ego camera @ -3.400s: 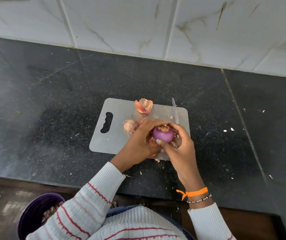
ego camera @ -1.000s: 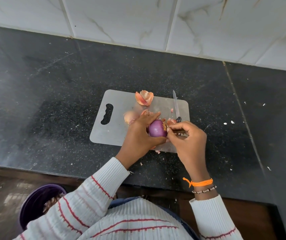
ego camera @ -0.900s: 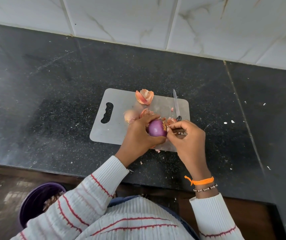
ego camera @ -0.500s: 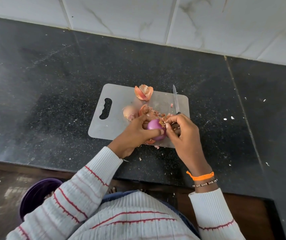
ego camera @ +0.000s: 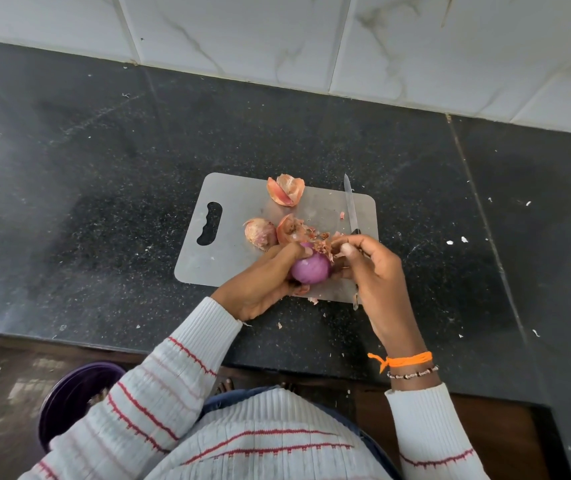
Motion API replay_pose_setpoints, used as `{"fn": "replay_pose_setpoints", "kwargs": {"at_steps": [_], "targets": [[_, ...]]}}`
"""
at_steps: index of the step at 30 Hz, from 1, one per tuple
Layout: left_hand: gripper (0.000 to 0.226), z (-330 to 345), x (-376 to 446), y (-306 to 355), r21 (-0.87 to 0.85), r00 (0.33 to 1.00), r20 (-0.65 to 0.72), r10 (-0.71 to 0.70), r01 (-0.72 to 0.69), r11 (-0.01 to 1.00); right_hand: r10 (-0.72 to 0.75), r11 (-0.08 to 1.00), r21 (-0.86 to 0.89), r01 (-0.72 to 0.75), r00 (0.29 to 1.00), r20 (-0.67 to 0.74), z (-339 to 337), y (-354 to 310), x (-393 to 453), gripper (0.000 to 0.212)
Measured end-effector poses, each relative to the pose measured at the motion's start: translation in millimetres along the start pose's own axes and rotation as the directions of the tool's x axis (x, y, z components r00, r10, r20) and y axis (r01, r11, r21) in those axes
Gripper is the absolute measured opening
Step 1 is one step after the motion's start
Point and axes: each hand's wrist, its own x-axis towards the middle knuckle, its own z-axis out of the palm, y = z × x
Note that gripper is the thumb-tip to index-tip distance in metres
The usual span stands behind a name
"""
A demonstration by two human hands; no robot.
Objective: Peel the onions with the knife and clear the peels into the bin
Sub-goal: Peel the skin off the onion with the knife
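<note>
My left hand (ego camera: 263, 282) grips a peeled purple onion (ego camera: 311, 269) just above the near edge of the grey cutting board (ego camera: 228, 244). My right hand (ego camera: 370, 268) pinches a scrap of dry brown peel (ego camera: 324, 244) at the onion's top. The knife (ego camera: 350, 206) lies on the board's right side, blade pointing away; its handle is hidden behind my right hand. An unpeeled onion (ego camera: 260, 233) sits on the board beside loose peels (ego camera: 287, 189).
The board lies on a black speckled counter (ego camera: 104, 202) below a white tiled wall. A purple bin (ego camera: 73, 400) stands on the floor at lower left, partly behind my left sleeve. Small peel scraps dot the counter near the board.
The onion has been turned in my left hand. My right hand's fingers moved from its side to its top and now pull at the brown peel there.
</note>
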Motion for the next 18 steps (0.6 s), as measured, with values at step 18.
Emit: {"fn": "replay_pose_setpoints", "kwargs": {"at_steps": [18], "targets": [[0.031,10,2,-3,0.318,0.985,-0.131,0.109,-0.062,0.946,-0.069,0.976,-0.219,0.021,0.974,-0.214,10,-1,-1,0.006]]}}
